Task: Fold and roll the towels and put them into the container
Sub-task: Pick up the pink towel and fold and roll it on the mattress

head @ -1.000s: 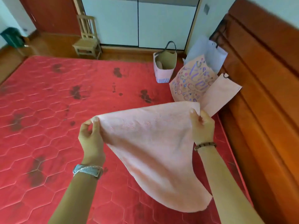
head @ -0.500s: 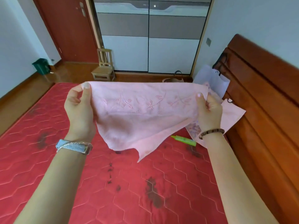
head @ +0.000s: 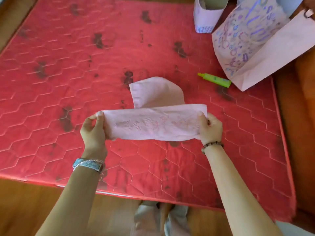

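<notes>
A: Where is the towel?
B: The pink towel (head: 153,124) is stretched between both hands above the red mattress (head: 51,82). Its far flap appears to lie on the mattress.
A: And the hands?
B: The left hand (head: 92,128) pinches the towel's left end. The right hand (head: 211,128) grips the right end with curled fingers.
A: The container?
B: A pink bag (head: 206,17) stands at the mattress's far side, well apart from the towel. A green marker (head: 215,80) lies just beside a flat paper bag (head: 281,48).
</notes>
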Available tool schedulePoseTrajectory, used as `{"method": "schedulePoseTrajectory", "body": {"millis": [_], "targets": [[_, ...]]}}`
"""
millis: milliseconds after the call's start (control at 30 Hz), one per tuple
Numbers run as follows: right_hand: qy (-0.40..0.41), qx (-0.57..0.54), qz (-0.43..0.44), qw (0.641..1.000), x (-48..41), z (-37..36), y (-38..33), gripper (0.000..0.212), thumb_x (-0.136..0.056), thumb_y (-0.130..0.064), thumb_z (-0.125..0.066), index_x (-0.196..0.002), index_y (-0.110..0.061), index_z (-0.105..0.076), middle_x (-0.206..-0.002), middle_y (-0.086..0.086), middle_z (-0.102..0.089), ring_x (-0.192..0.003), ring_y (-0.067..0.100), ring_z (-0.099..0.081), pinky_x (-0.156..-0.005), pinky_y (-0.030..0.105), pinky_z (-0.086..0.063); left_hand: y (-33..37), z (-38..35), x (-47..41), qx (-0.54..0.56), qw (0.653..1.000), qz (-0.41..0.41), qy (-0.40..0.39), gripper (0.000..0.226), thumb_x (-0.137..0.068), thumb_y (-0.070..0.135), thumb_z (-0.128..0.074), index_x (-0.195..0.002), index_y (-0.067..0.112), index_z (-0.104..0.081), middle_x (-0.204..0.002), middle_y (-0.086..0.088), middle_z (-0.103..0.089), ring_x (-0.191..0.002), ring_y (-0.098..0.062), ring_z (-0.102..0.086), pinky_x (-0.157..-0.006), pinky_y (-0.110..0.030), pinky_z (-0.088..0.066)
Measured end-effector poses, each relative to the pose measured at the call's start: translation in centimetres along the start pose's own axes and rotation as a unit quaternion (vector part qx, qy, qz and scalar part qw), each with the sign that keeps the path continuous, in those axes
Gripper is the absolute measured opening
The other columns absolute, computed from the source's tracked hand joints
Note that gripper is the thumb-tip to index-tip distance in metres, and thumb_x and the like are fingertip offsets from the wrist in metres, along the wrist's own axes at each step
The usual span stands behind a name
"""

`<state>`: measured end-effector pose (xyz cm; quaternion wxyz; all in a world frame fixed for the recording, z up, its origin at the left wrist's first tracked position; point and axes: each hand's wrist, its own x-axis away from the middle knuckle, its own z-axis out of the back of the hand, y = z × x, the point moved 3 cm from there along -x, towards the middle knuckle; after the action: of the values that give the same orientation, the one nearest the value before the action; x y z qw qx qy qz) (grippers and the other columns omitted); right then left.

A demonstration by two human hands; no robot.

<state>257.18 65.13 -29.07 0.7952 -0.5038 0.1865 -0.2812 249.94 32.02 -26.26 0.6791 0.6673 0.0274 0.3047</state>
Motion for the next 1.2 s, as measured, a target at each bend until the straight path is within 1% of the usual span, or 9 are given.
{"method": "schedulePoseTrajectory", "body": {"millis": [233, 333, 567, 800, 867, 933, 1033, 1100, 1200], "targets": [[-0.026, 0.052, -0.07, 0.996, 4.3, -1.2, 9.1, 0.048, -0.084, -0.051, -0.051, -0.054, -0.019, -0.03, -0.053, -0.004, -0.027, -0.053, 0.014, -0.027, -0.051, 0.029, -0.022, -11.5, 2.0, 0.2, -0.089, 0.991, 0.097, 0.035, 0.01, -0.096, 0.031, -0.064, -0.097, 0.021, -0.064, -0.081, 0.006, -0.057, -0.08, -0.016, -0.054, -0.073, -0.032, -0.052], [-0.034, 0.08, -0.074, 0.993, 3.8, -2.1, 10.5, 0.049, -0.078, -0.057, -0.045, -0.055, -0.017, -0.032, -0.054, -0.001, -0.028, -0.052, 0.013, -0.027, -0.048, 0.022, -0.02, -13.4, 1.3, -0.8, -0.117, 0.987, 0.101, 0.037, 0.013, -0.097, 0.029, -0.062, -0.104, 0.018, -0.062, -0.081, 0.006, -0.055, -0.074, -0.01, -0.051, -0.064, -0.024, -0.047], [-0.056, 0.137, -0.137, 0.979, -0.1, -5.3, 12.7, 0.045, -0.074, -0.054, -0.043, -0.058, -0.013, -0.036, -0.054, -0.001, -0.03, -0.052, 0.016, -0.028, -0.049, 0.031, -0.023, -14.6, -2.4, -5.4, -0.158, 0.983, 0.088, 0.009, 0.011, -0.098, 0.027, -0.061, -0.101, 0.017, -0.061, -0.07, 0.005, -0.052, -0.061, -0.008, -0.046, -0.045, -0.012, -0.04], [-0.043, 0.124, -0.161, 0.978, -4.5, -9.7, 15.4, 0.037, -0.079, -0.043, -0.043, -0.061, -0.01, -0.041, -0.055, -0.002, -0.033, -0.05, 0.011, -0.03, -0.046, 0.024, -0.019, -17.0, -7.3, -11.4, -0.164, 0.984, 0.067, -0.02, 0.008, -0.097, 0.025, -0.062, -0.094, 0.018, -0.061, -0.073, 0.006, -0.054, -0.062, -0.008, -0.05, -0.045, -0.011, -0.044], [-0.059, 0.137, -0.168, 0.974, -5.1, -10.5, 16.3, 0.038, -0.083, -0.043, -0.044, -0.06, -0.012, -0.042, -0.058, 0.001, -0.041, -0.054, 0.016, -0.038, -0.048, 0.024, -0.021, -18.2, -8.0, -12.7, -0.18, 0.98, 0.069, -0.038, 0.007, -0.098, 0.021, -0.06, -0.102, 0.016, -0.061, -0.076, 0.005, -0.055, -0.07, -0.014, -0.052, -0.054, -0.018, -0.046], [-0.089, 0.144, -0.187, 0.968, -5.1, -10.9, 17.8, 0.035, -0.095, -0.036, -0.052, -0.082, -0.005, -0.063, -0.082, 0.007, -0.064, -0.076, 0.023, -0.056, -0.061, 0.025, -0.036, -19.5, -8.3, -13.3, -0.204, 0.974, 0.073, -0.064, 0.018, -0.097, 0.015, -0.057, -0.114, 0.012, -0.062, -0.084, 0.002, -0.058, -0.072, -0.015, -0.052, -0.059, -0.021, -0.045], [-0.127, 0.148, -0.252, 0.948, -3.7, -10.4, 20.3, 0.029, -0.095, -0.021, -0.058, -0.119, -0.006, -0.064, -0.115, 0.005, -0.066, -0.106, 0.02, -0.06, -0.088, 0.032, -0.048, -21.5, -7.8, -12.7, -0.26, 0.958, 0.065, -0.096, 0.011, -0.095, 0.009, -0.057, -0.105, 0.01, -0.06, -0.077, -0.002, -0.053, -0.059, -0.01, -0.043, -0.042, -0.009, -0.036], [-0.145, 0.184, -0.247, 0.94, -2.7, -9.8, 21.7, 0.024, -0.09, -0.013, -0.06, -0.109, -0.004, -0.069, -0.103, 0.009, -0.07, -0.092, 0.023, -0.063, -0.076, 0.032, -0.048, -22.5, -6.8, -11.9, -0.304, 0.945, 0.061, -0.104, 0.009, -0.093, 0.009, -0.059, -0.085, 0.004, -0.057, -0.064, -0.003, -0.046, -0.052, -0.015, -0.036, -0.039, -0.016, -0.031], [-0.133, 0.182, -0.275, 0.934, -1.4, -8.9, 23.0, 0.018, -0.084, -0.011, -0.06, -0.099, -0.005, -0.067, -0.087, 0.007, -0.066, -0.076, 0.02, -0.058, -0.067, 0.027, -0.042, -24.0, -5.3, -11.3, -0.349, 0.929, 0.065, -0.108, 0.018, -0.088, 0.017, -0.062, -0.093, 0.0, -0.067, -0.075, -0.019, -0.062, -0.059, -0.034, -0.049, -0.053, -0.032, -0.04]]}}
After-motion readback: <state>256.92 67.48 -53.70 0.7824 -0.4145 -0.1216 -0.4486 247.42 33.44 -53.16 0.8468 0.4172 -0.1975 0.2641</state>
